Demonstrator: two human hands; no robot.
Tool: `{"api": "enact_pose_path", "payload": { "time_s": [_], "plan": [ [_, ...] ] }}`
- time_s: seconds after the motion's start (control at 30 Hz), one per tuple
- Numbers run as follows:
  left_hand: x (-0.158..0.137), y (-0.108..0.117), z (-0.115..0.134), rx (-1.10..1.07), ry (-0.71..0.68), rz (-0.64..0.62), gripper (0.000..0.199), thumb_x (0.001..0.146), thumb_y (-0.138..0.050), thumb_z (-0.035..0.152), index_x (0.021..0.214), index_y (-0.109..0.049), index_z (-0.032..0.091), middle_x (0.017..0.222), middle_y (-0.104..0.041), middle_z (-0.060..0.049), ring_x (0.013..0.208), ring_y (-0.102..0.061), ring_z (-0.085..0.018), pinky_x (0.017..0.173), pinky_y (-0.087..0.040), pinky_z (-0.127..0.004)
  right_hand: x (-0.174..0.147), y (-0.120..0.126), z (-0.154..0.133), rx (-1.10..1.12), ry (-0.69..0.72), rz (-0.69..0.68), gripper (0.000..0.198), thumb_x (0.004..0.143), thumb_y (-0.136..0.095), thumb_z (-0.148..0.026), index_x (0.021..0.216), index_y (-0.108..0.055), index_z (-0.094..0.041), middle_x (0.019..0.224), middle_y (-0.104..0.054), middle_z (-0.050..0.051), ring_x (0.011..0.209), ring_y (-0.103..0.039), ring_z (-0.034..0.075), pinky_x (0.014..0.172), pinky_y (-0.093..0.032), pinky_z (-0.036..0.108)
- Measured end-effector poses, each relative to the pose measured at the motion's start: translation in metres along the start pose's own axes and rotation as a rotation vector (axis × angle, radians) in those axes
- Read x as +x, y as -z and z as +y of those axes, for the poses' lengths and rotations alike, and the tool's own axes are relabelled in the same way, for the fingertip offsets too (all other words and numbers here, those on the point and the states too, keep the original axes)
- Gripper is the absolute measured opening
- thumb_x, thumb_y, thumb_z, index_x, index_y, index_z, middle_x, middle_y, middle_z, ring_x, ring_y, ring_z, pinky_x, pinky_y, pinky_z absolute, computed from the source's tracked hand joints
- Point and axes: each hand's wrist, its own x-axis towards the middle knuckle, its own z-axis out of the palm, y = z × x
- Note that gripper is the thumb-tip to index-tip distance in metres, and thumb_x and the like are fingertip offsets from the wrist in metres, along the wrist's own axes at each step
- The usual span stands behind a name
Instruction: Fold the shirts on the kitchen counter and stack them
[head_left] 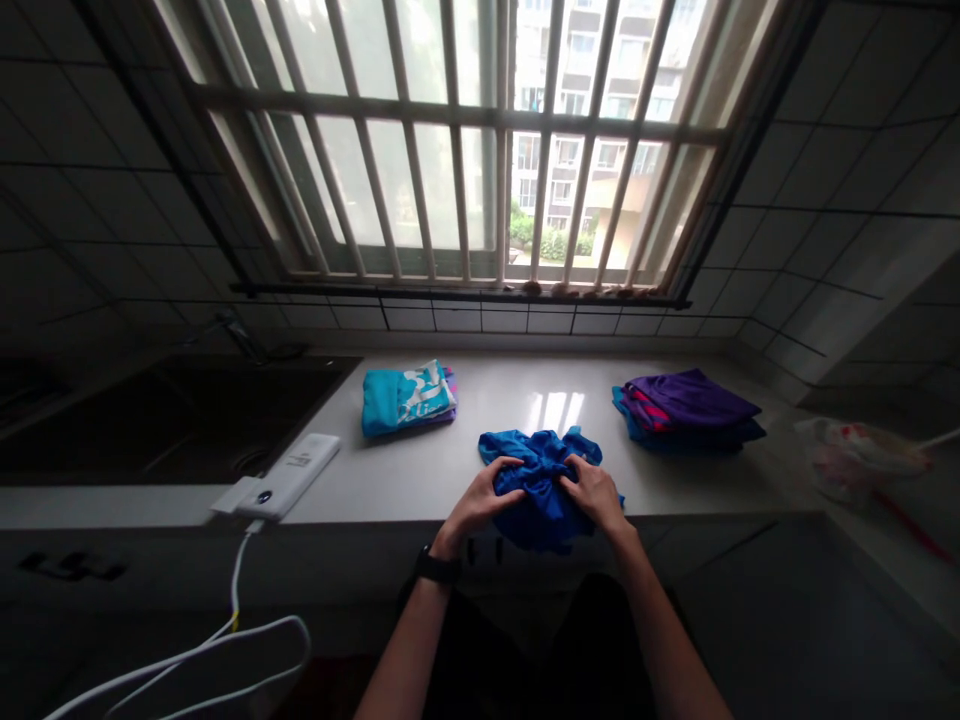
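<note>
A crumpled bright-blue cloth garment (pixel 541 508) lies at the front edge of the counter, partly hanging over it. Its middle is gathered into a bunch. My left hand (pixel 481 502) grips the left side of this bunch, thumb and fingers pinching the fabric. On the opposite side my right hand (pixel 598 492) pinches the cloth in the same way. Which kind of garment it is, I cannot tell. Behind and to the left sits a folded teal garment with white print (pixel 401 398). At the right is a folded stack with a purple garment (pixel 694 398) on top and blue cloth beneath.
A white power bank (pixel 300 475) with a cable (pixel 236 590) rests on the counter (pixel 397 490) at left, beside the dark sink (pixel 172 410) and its faucet (pixel 240 335). A plastic bag (pixel 855 455) lies far right. A barred window (pixel 480 120) is behind.
</note>
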Motion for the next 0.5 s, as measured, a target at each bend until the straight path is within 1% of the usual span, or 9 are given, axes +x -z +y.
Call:
{"api": "enact_pose_path", "payload": {
  "time_s": [0.07,0.2,0.23,0.27,0.3,0.33,0.4,0.47,0.5],
  "plan": [
    [0.001,0.000,-0.002,-0.054,0.017,0.094,0.047,0.080,-0.074,0.040,0.122,-0.066,0.021,0.120,-0.072,-0.008,0.111,-0.068,-0.027,0.099,-0.053,-0.039,-0.007,0.011,-0.004,0.057,0.043,-0.089,0.021,0.092,-0.057,-0.035,0.103,-0.068,-0.022,0.092,-0.072,0.006,0.087,-0.067,0.022,0.073,-0.043,0.028],
    [0.005,0.002,-0.010,-0.139,0.021,0.331,0.040,0.084,-0.067,0.042,0.117,-0.069,0.019,0.122,-0.072,-0.010,0.116,-0.067,-0.027,0.105,-0.050,-0.042,-0.016,0.050,-0.007,0.407,0.278,-0.587,0.023,0.085,-0.065,-0.042,0.083,-0.065,-0.019,0.076,-0.062,-0.001,0.071,-0.057,0.016,0.063,-0.041,0.025],
    [0.007,0.002,-0.013,-0.162,0.026,0.370,0.041,0.084,-0.067,0.042,0.117,-0.070,0.018,0.123,-0.072,-0.011,0.118,-0.066,-0.027,0.107,-0.049,-0.043,-0.016,0.059,-0.008,0.525,0.311,-0.692,0.026,0.082,-0.068,-0.045,0.083,-0.065,-0.019,0.076,-0.061,-0.002,0.070,-0.056,0.016,0.063,-0.041,0.025],
    [0.008,0.003,-0.016,-0.183,0.032,0.392,0.043,0.084,-0.067,0.042,0.119,-0.070,0.018,0.126,-0.071,-0.011,0.121,-0.065,-0.028,0.109,-0.047,-0.043,-0.015,0.065,-0.008,0.652,0.317,-0.730,0.030,0.079,-0.071,-0.048,0.085,-0.066,-0.019,0.077,-0.060,-0.002,0.071,-0.056,0.016,0.063,-0.043,0.025],
    [0.010,0.004,-0.019,-0.199,0.038,0.404,0.046,0.084,-0.067,0.042,0.123,-0.069,0.018,0.130,-0.070,-0.012,0.124,-0.063,-0.028,0.112,-0.045,-0.044,-0.012,0.068,-0.008,0.779,0.294,-0.684,0.034,0.078,-0.071,-0.051,0.090,-0.066,-0.019,0.080,-0.061,-0.001,0.073,-0.057,0.016,0.065,-0.045,0.025],
    [0.012,0.004,-0.023,-0.207,0.044,0.414,0.049,0.084,-0.067,0.042,0.127,-0.067,0.019,0.134,-0.067,-0.012,0.129,-0.060,-0.028,0.114,-0.043,-0.044,-0.008,0.068,-0.008,0.886,0.239,-0.561,0.038,0.079,-0.069,-0.053,0.094,-0.066,-0.019,0.083,-0.062,0.000,0.076,-0.058,0.017,0.068,-0.047,0.027],
    [0.015,0.004,-0.029,-0.216,0.048,0.447,0.056,0.085,-0.068,0.041,0.137,-0.060,0.021,0.144,-0.061,-0.011,0.137,-0.053,-0.028,0.119,-0.038,-0.043,0.002,0.058,-0.005,0.969,0.074,-0.185,0.043,0.082,-0.062,-0.055,0.105,-0.064,-0.020,0.092,-0.064,0.003,0.083,-0.061,0.021,0.075,-0.051,0.032],
    [0.017,0.002,-0.034,-0.234,0.041,0.466,0.064,0.085,-0.068,0.040,0.144,-0.053,0.023,0.153,-0.052,-0.010,0.143,-0.046,-0.028,0.121,-0.034,-0.043,0.011,0.039,0.000,0.837,-0.049,0.161,0.048,0.083,-0.058,-0.051,0.119,-0.060,-0.020,0.106,-0.065,0.009,0.098,-0.062,0.026,0.089,-0.051,0.039],
    [0.018,0.001,-0.035,-0.248,0.033,0.453,0.067,0.084,-0.068,0.041,0.147,-0.049,0.024,0.155,-0.049,-0.010,0.144,-0.045,-0.028,0.121,-0.035,-0.043,0.014,0.029,0.003,0.731,-0.065,0.261,0.050,0.083,-0.058,-0.048,0.125,-0.058,-0.020,0.114,-0.064,0.011,0.107,-0.061,0.028,0.097,-0.049,0.042]
  ]
}}
